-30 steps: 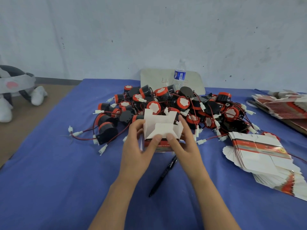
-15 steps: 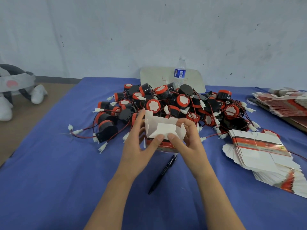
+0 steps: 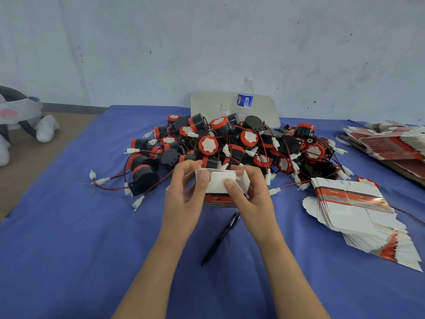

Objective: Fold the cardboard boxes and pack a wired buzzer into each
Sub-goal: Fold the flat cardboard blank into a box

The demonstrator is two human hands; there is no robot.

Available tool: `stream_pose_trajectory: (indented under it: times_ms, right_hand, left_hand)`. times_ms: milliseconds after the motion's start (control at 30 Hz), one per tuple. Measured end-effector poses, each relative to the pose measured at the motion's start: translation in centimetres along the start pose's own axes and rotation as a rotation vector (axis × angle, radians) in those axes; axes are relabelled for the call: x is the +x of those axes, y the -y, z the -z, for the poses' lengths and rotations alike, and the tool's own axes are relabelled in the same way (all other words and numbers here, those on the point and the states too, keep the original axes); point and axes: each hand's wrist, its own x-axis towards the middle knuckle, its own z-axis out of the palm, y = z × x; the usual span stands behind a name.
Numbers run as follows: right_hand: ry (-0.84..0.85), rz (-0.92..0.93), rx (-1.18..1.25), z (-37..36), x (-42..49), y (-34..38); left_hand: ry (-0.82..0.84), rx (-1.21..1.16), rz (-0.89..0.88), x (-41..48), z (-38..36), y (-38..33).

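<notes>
While the left hand [image 3: 184, 196] and right hand [image 3: 251, 196] both grip the half-folded box [image 3: 218, 183] at frame centre, thumbs pressing its white flaps, a flap could buckle or spring open — uneven thumb pressure would do it (the buzzers [image 3: 230, 143] wait just behind, unpacked).

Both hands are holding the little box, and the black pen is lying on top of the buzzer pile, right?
Not quite. The left hand and right hand do hold the little box, but the black pen lies on the blue cloth, not on the buzzer pile. The head view shows it.
</notes>
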Motion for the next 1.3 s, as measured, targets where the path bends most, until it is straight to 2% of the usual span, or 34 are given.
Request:
stream_pose_trajectory:
  times_ms: [200,400,567,733,800,900,1133,1300]
  right_hand:
    - [-0.056,-0.073,-0.060,-0.2,-0.2,0.2]
    - [-0.104,-0.087,-0.076,-0.6,-0.1,-0.4]
    - [-0.150,-0.101,-0.028,-0.4,-0.2,-0.2]
    - [-0.219,-0.152,-0.025,-0.1,0.1,-0.2]
    - [-0.224,-0.154,-0.044,-0.1,0.1,-0.3]
    - [-0.172,-0.164,-0.091,0.1,0.2,-0.5]
    - [-0.073,-0.141,-0.209,0.0,0.0,-0.2]
    - [0.094,-0.264,-0.105,-0.7,-0.3,1.0]
  left_hand:
    - [-0.022,0.199,-0.008,-0.3,-0.6,0.7]
    - [-0.062,0.072,0.053,-0.9,-1.6,0.6]
    - [0.008,0.019,0.183,-1.1,-1.9,0.7]
    - [0.175,-0.039,0.318,-1.1,-1.5,0.1]
    - [0.124,-0.071,0.323,-1.0,-1.4,-0.1]
    - [0.009,-0.061,0.318,-0.9,-1.5,-0.1]
    - [-0.024,-0.033,0.351,-0.6,-1.2,0.3]
    - [-0.043,-0.106,0.380,-0.6,-1.3,0.3]
